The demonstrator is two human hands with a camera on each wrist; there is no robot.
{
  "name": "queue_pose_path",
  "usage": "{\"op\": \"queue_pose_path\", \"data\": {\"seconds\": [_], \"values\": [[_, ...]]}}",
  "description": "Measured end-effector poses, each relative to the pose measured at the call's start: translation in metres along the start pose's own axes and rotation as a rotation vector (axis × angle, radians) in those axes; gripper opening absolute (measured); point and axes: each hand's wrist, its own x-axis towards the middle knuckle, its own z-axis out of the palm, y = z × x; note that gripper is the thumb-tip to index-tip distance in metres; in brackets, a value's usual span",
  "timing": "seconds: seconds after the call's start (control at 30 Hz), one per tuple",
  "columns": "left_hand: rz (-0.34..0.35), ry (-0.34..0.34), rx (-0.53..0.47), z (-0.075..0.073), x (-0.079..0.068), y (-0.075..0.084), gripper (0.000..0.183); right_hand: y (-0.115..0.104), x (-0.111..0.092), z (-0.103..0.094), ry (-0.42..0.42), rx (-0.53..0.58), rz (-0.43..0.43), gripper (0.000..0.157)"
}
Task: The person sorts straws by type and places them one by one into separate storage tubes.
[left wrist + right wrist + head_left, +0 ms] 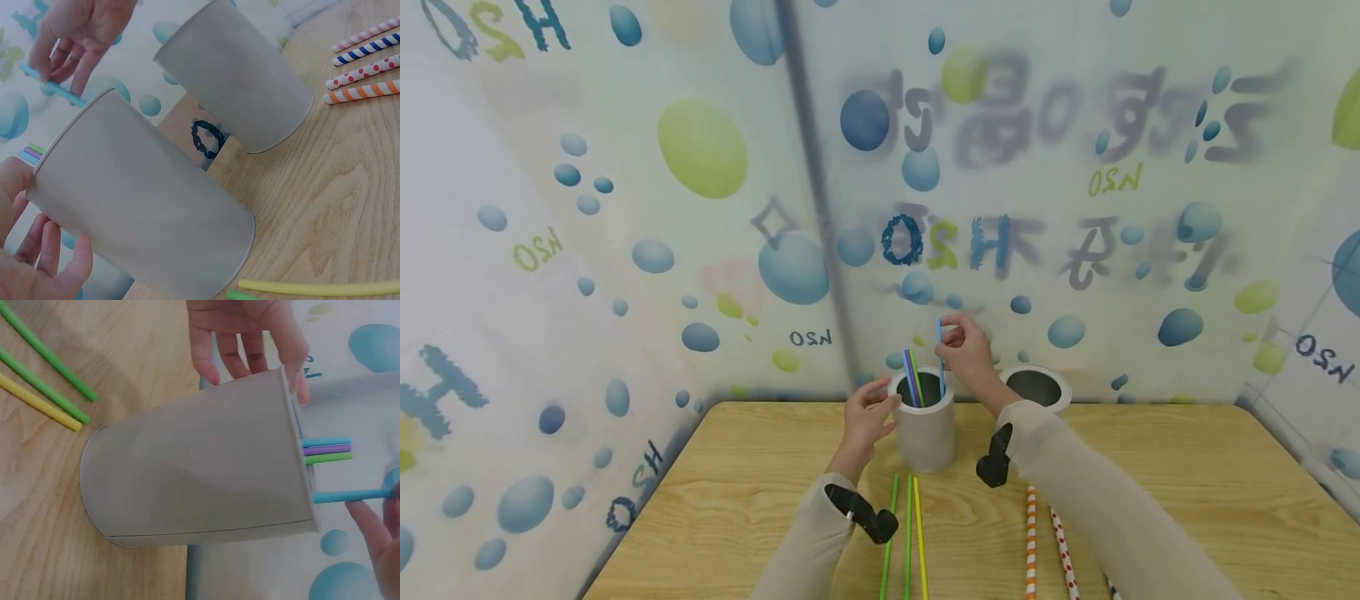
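R hand pinches a slim, plain lt-blue straw, near-upright, lower end in grey cyl. can on desk w/ 3 other straws; L hand, fingers spread, touches can near rim.

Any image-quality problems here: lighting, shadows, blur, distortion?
Head: fairly even light, fuzzy grey characters on the backdrop, its printed lettering reversed; left wrist: slightly hazy, low contrast, the nearer grey canister tilted in frame; right wrist: that canister lies sideways in frame, soft shading on the wooden table, no strong glare, the blue straw clearly distinct.
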Motion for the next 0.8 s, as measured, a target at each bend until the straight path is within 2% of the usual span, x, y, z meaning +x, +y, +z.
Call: {"op": "queue_pose_path", "data": {"seconds": [0.07, 0.2, 0.3, 0.47, 0.6, 0.8], "values": [[-0.010, -0.006, -0.002, 0.000, -0.005, 0.007, 0.037, 0.003, -0.001, 0.002, -0.027, -0.006, 0.008, 0.036], [-0.022, -0.007, -0.004, 0.000, -0.006, 0.009, 0.038, 0.010, -0.002, 0.007, -0.062, -0.029, 0.011, 0.035], [-0.021, -0.001, -0.002, 0.000, -0.001, 0.003, 0.037, 0.016, -0.002, 0.011, -0.088, -0.052, 0.010, 0.033], [-0.036, -0.004, -0.005, 0.001, -0.003, 0.004, 0.037, 0.018, -0.005, 0.015, -0.133, -0.074, 0.035, 0.033], [-0.037, -0.007, -0.005, 0.001, -0.004, 0.006, 0.037, 0.015, -0.007, 0.019, -0.144, -0.111, 0.039, 0.033], [-0.033, -0.013, -0.008, 0.000, -0.003, 0.006, 0.038, 0.012, -0.006, 0.026, -0.129, -0.246, 0.056, 0.031]]}}
